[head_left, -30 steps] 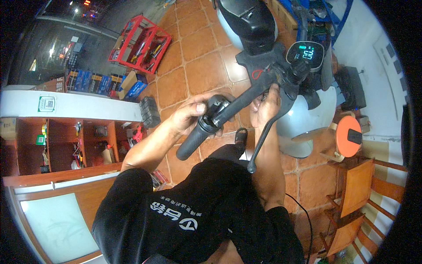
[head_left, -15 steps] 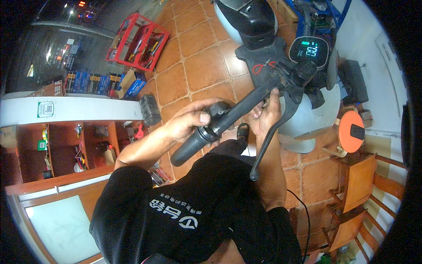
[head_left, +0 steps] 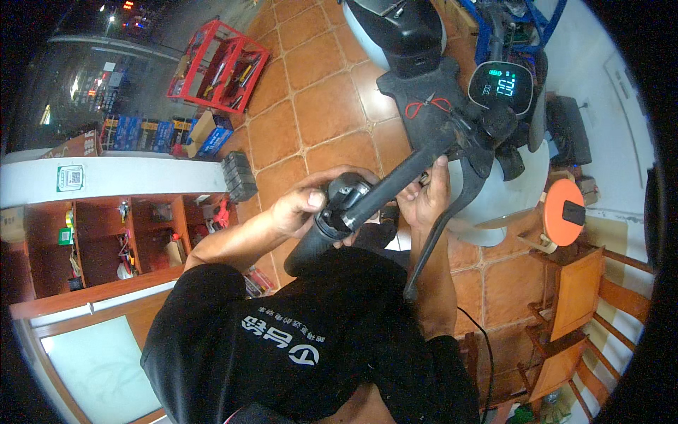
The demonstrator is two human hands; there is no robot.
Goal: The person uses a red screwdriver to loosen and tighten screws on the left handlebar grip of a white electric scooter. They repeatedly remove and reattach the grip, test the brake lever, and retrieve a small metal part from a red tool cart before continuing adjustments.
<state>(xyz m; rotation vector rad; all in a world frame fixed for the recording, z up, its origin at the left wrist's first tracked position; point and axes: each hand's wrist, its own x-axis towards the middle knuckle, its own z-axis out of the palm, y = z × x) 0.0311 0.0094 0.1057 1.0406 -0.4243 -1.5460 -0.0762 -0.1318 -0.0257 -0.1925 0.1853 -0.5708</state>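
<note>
Head view: your left hand (head_left: pixel 298 207) closed round black switch housing (head_left: pixel 347 189) on handlebar (head_left: pixel 397 180); right of it, right hand (head_left: pixel 428 203) at bar, hold unclear; brake lever (head_left: pixel 436 235) just beyond; tiled floor (head_left: pixel 326 106) past grip, to red rack (head_left: pixel 205 104) edge.

I am holding a straight black handlebar (head_left: pixel 395 182), which is slanting from the upper right down to the lower left. At its lower end a thick black grip (head_left: pixel 311 251) is pointing toward my body. Just inboard of it, my left hand (head_left: pixel 300 207) is cupping a rounded black switch housing (head_left: pixel 346 188), which is showing a dark recess and a small shiny patch near the bar. Farther up, my right hand (head_left: pixel 428 194) is reaching beneath the handlebar, fingertips close against it. A long black brake lever (head_left: pixel 436 232) is curving down over my right forearm, ending in a rounded tip.
</note>
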